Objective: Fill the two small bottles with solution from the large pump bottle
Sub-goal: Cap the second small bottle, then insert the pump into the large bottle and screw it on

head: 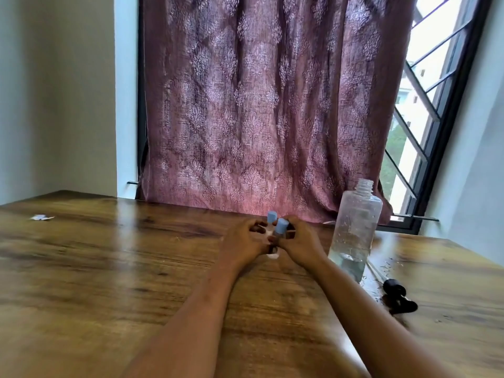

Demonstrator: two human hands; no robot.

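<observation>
Two small bottles with light blue caps stand close together near the middle of the wooden table point(109, 268). My left hand point(242, 245) curls round the farther small bottle point(272, 217). My right hand point(298, 245) grips the nearer small bottle point(281, 227), which leans slightly. The bodies of both bottles are mostly hidden by my fingers. The large clear bottle point(354, 230) stands upright to the right of my right hand, its neck open with no pump on it and a little liquid at the bottom. The black pump head point(398, 296) with its tube lies on the table at the right.
A patterned purple curtain point(259, 105) hangs behind the table's far edge. A window with bars point(425, 110) is at the right. A small scrap of paper point(41, 217) lies at the far left of the table. A white bit point(272, 256) lies under my hands.
</observation>
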